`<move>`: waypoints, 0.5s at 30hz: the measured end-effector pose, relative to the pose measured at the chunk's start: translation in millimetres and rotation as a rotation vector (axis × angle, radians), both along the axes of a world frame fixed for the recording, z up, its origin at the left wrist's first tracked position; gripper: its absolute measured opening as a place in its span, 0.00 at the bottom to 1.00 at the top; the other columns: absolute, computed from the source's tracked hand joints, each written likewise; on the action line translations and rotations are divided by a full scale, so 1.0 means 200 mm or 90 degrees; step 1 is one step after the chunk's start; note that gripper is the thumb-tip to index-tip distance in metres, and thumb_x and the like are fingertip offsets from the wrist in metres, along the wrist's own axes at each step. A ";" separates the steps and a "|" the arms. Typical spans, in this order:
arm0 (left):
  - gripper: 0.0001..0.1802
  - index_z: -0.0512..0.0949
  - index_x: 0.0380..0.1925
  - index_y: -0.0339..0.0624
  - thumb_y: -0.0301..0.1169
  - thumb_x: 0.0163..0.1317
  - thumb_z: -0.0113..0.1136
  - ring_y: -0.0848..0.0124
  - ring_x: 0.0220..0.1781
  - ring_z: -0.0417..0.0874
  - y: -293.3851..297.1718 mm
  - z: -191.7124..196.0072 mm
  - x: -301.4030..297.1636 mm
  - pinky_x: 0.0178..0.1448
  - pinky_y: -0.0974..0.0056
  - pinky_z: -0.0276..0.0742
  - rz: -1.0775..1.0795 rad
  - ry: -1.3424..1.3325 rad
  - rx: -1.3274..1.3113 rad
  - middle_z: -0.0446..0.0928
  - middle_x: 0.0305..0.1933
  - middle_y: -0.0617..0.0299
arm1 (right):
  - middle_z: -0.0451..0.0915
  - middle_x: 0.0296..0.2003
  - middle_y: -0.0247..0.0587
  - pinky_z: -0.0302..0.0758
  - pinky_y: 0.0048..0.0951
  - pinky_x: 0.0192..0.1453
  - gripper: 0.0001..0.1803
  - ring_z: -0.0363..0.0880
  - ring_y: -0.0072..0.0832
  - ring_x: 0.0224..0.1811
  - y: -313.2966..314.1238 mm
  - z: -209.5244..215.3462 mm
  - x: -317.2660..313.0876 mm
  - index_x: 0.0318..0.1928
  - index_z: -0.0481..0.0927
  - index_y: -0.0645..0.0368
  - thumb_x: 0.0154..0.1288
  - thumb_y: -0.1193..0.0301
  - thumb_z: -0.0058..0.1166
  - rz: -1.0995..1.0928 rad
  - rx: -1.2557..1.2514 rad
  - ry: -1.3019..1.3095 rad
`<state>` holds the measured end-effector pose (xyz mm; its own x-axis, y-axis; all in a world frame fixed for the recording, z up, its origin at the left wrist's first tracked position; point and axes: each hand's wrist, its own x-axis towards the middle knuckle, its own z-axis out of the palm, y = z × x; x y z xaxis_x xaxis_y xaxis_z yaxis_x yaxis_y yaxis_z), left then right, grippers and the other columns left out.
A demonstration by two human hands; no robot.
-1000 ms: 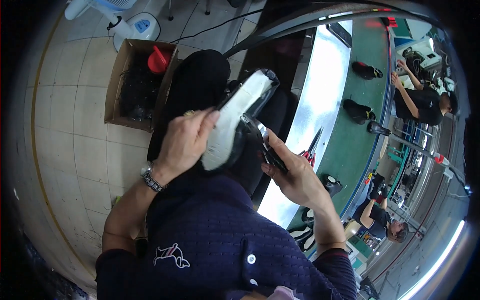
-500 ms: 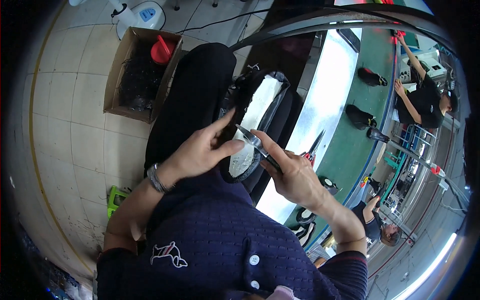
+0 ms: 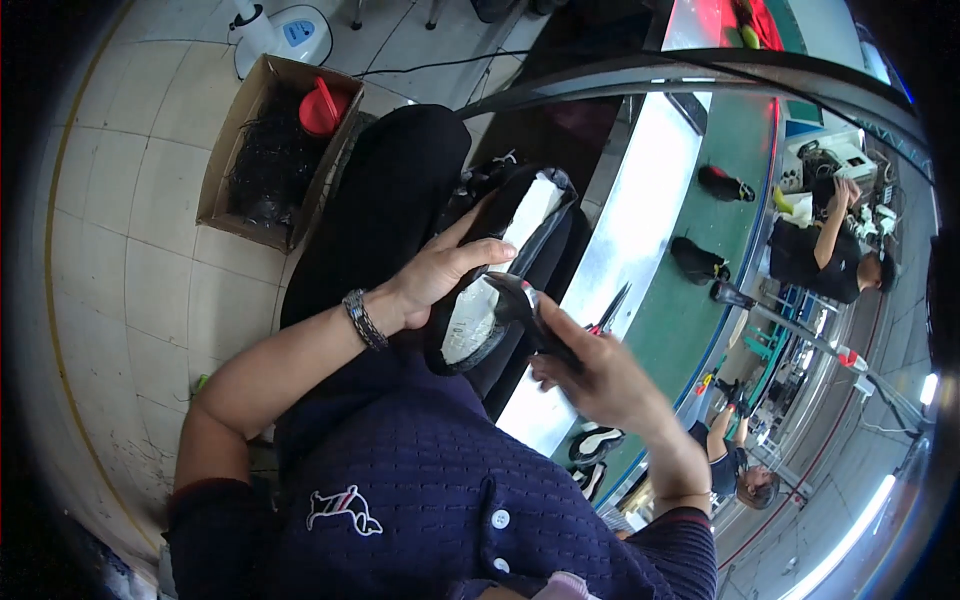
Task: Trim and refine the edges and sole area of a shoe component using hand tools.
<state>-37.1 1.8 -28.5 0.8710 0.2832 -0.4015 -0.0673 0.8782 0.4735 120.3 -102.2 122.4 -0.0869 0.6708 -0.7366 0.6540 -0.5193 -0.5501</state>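
Observation:
A black shoe upper (image 3: 537, 218) with a white underside lies sole-up across my lap, its toe end pointing away. My left hand (image 3: 440, 275) grips its middle, the thumb pressed on the white underside and the fingers down the left side. In my closed right hand (image 3: 605, 368) is a hand tool (image 3: 518, 292) with a shiny curved metal head and a dark handle; its exact kind is unclear. The tool's head rests on or just above the white underside, close to my left thumb.
To the left, a cardboard box (image 3: 214, 180) holds black scraps and a red container (image 3: 323, 108). On my right runs a metal ledge (image 3: 645, 190) beside a green belt (image 3: 650, 330) with several black shoes. A dark curved bar (image 3: 600, 85) crosses ahead. Two people work beyond the belt.
My left hand has gone from loosely open beside the shoe to gripping its middle. The tool in my right hand has turned, its head now lower on the white underside.

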 end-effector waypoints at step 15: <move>0.42 0.52 0.74 0.49 0.37 0.64 0.60 0.75 0.58 0.73 0.06 0.02 -0.06 0.62 0.66 0.70 -0.066 -0.011 -0.008 0.72 0.59 0.62 | 0.82 0.27 0.48 0.75 0.38 0.24 0.39 0.82 0.40 0.21 0.24 -0.06 0.12 0.73 0.55 0.47 0.65 0.75 0.57 0.202 0.525 -0.253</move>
<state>-49.8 13.2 -25.0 0.9022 0.1855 -0.3894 0.0166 0.8871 0.4612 144.5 -54.4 110.4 -0.1999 0.9780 -0.0595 0.9141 0.1643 -0.3708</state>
